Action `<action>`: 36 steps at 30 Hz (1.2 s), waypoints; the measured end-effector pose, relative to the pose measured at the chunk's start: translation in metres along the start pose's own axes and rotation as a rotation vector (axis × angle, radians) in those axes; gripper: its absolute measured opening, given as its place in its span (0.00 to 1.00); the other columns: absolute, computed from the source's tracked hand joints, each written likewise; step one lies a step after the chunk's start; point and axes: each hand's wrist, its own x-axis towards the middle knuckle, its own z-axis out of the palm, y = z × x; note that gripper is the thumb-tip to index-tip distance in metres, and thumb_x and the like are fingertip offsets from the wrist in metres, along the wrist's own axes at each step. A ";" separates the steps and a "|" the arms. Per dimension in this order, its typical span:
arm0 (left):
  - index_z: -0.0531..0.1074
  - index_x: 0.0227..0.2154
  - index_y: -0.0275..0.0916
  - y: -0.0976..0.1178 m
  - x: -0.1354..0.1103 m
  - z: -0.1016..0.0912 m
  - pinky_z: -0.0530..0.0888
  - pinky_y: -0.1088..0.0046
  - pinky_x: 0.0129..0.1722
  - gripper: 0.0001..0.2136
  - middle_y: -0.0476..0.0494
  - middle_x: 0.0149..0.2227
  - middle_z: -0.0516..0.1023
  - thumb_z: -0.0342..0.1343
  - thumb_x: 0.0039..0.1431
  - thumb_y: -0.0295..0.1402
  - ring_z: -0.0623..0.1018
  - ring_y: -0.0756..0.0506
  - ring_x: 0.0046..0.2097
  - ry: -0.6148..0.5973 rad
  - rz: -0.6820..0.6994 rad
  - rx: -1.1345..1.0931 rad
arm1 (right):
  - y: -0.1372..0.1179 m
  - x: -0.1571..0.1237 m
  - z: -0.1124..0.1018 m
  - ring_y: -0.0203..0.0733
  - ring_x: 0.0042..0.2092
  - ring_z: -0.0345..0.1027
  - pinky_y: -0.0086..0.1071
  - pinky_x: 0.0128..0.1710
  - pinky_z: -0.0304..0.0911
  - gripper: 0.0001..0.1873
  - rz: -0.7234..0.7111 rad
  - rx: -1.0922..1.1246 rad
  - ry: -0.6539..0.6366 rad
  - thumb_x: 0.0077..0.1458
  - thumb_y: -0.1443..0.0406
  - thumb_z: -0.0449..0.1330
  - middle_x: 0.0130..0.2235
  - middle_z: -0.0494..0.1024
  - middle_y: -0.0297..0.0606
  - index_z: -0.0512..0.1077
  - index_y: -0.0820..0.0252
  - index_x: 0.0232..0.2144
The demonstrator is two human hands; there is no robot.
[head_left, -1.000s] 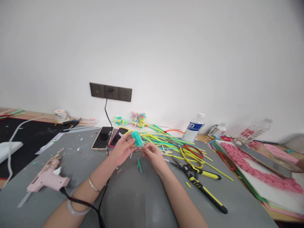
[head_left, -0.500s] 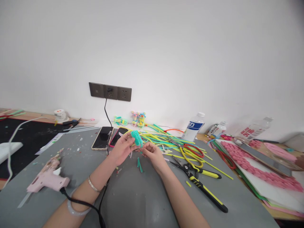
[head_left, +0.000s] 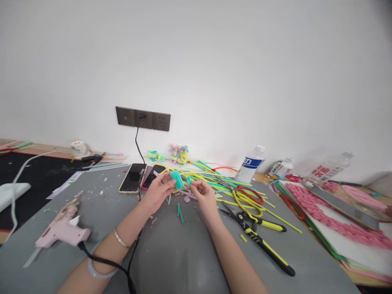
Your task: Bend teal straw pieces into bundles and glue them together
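Note:
Between the thumb and fingers of my left hand (head_left: 158, 192) is a flat turquoise block of pipe cleaners (head_left: 177, 179). My right hand (head_left: 203, 197) pinches a short turquoise pipe cleaner piece (head_left: 188, 179), held upright just right of the block with a gap between them. Below the hands, a folded turquoise pipe cleaner (head_left: 180, 213) lies on the grey table (head_left: 171, 257). Some lilac pieces (head_left: 187, 199) show behind and between the hands.
A pink glue gun (head_left: 61, 230) lies at left, its black cable crossing my left forearm. Yellow-black pliers (head_left: 257, 237) and scissors (head_left: 249, 200) lie at right. Behind are two phones (head_left: 132, 178), loose pipe cleaners (head_left: 208, 173) and a bottle (head_left: 250, 164). Pink braided work (head_left: 333, 214) is far right.
My right hand has moved right and slightly up, away from the block, so the small turquoise piece now shows apart from it. My left hand has barely shifted.

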 end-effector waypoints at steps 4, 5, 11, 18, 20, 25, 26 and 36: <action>0.76 0.41 0.38 -0.002 -0.001 0.000 0.77 0.66 0.44 0.17 0.45 0.37 0.81 0.71 0.47 0.28 0.81 0.45 0.40 0.007 -0.022 0.046 | -0.001 0.000 0.001 0.45 0.32 0.72 0.36 0.33 0.67 0.15 -0.096 -0.049 0.058 0.45 0.53 0.69 0.27 0.77 0.36 0.72 0.56 0.28; 0.76 0.41 0.38 -0.003 -0.001 0.000 0.77 0.66 0.43 0.17 0.44 0.38 0.81 0.71 0.47 0.28 0.81 0.44 0.40 0.005 -0.019 0.067 | -0.001 -0.001 0.001 0.44 0.31 0.71 0.36 0.32 0.67 0.15 -0.105 -0.063 0.061 0.46 0.53 0.69 0.27 0.77 0.36 0.73 0.56 0.28; 0.75 0.45 0.38 -0.007 -0.002 -0.003 0.77 0.69 0.40 0.21 0.41 0.42 0.81 0.71 0.47 0.33 0.81 0.43 0.42 -0.034 -0.001 0.228 | -0.002 -0.003 0.000 0.43 0.32 0.70 0.35 0.32 0.65 0.10 -0.123 -0.109 0.048 0.48 0.57 0.67 0.29 0.77 0.37 0.75 0.57 0.29; 0.76 0.45 0.38 -0.005 -0.005 -0.001 0.76 0.68 0.42 0.21 0.41 0.41 0.80 0.71 0.46 0.33 0.79 0.43 0.43 -0.056 0.009 0.320 | -0.007 -0.007 0.000 0.42 0.31 0.66 0.34 0.32 0.62 0.04 -0.301 -0.276 0.022 0.54 0.65 0.61 0.31 0.76 0.37 0.77 0.56 0.32; 0.76 0.45 0.38 -0.004 -0.005 0.000 0.76 0.68 0.42 0.21 0.41 0.40 0.81 0.71 0.46 0.33 0.79 0.42 0.43 -0.061 0.009 0.341 | -0.008 -0.007 0.000 0.41 0.31 0.65 0.34 0.32 0.61 0.05 -0.330 -0.298 0.014 0.54 0.66 0.61 0.30 0.75 0.36 0.78 0.55 0.33; 0.75 0.46 0.38 -0.005 -0.004 -0.001 0.75 0.67 0.44 0.23 0.42 0.40 0.81 0.71 0.44 0.33 0.79 0.43 0.43 -0.059 0.006 0.398 | -0.007 -0.008 0.000 0.40 0.31 0.65 0.34 0.32 0.61 0.06 -0.403 -0.340 -0.018 0.56 0.68 0.60 0.31 0.75 0.36 0.77 0.55 0.34; 0.74 0.47 0.37 -0.005 -0.003 -0.001 0.75 0.66 0.44 0.24 0.42 0.41 0.80 0.71 0.45 0.34 0.79 0.43 0.43 -0.062 0.002 0.410 | -0.006 -0.008 0.000 0.40 0.31 0.65 0.33 0.32 0.62 0.06 -0.420 -0.347 -0.023 0.56 0.69 0.60 0.31 0.75 0.36 0.77 0.55 0.34; 0.72 0.47 0.37 -0.007 -0.002 -0.003 0.76 0.63 0.47 0.25 0.41 0.44 0.79 0.69 0.45 0.38 0.78 0.42 0.46 -0.075 0.010 0.458 | -0.009 -0.009 0.000 0.40 0.31 0.65 0.32 0.31 0.61 0.10 -0.522 -0.433 -0.055 0.56 0.73 0.59 0.31 0.74 0.36 0.77 0.56 0.36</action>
